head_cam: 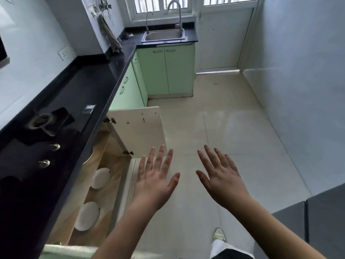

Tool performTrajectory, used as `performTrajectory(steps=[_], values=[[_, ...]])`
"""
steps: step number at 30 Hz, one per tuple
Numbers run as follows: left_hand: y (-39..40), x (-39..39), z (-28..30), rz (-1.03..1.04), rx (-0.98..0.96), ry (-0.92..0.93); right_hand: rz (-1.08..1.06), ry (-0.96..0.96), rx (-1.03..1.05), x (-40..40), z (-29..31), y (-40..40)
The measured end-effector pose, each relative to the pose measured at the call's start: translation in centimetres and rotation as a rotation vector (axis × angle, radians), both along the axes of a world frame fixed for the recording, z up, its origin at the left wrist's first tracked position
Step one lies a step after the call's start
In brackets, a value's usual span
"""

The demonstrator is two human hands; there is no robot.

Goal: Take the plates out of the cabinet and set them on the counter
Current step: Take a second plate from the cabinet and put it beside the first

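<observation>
Two white plates lie flat on the wooden floor of the open cabinet [112,146] under the counter: the far plate [101,177] and the near plate [87,215]. A third pale rim [88,159] peeks out under the counter edge; what it is cannot be told. The black counter [89,81] runs along the left. My left hand [155,182] and my right hand [221,179] hover palm down over the floor tiles, right of the cabinet, fingers spread, holding nothing.
The cabinet's cream door [138,129] stands swung out into the aisle in front of my left hand. A gas hob [43,124] with knobs is set in the counter. A steel sink [164,35] sits at the far end. Green cabinet doors [168,70] are closed.
</observation>
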State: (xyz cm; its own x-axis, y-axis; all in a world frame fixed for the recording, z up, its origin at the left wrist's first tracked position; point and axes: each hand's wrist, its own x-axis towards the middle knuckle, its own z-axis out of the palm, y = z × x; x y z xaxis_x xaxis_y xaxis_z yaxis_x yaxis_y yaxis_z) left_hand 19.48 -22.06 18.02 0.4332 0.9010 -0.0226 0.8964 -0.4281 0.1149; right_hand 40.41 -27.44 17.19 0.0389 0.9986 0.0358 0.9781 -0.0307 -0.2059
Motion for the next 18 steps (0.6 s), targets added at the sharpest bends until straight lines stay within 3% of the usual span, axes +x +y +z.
performTrajectory(steps=[9, 18], values=[[7.5, 8.6, 0.2, 0.132, -0.012, 0.022, 0.071, 0.024, -0.065, 9.6, -0.3, 9.6], [11.4, 5.7, -0.5, 0.365, 0.007, 0.038, 0.317, 0.025, -0.156, 7.4, -1.3, 19.3]])
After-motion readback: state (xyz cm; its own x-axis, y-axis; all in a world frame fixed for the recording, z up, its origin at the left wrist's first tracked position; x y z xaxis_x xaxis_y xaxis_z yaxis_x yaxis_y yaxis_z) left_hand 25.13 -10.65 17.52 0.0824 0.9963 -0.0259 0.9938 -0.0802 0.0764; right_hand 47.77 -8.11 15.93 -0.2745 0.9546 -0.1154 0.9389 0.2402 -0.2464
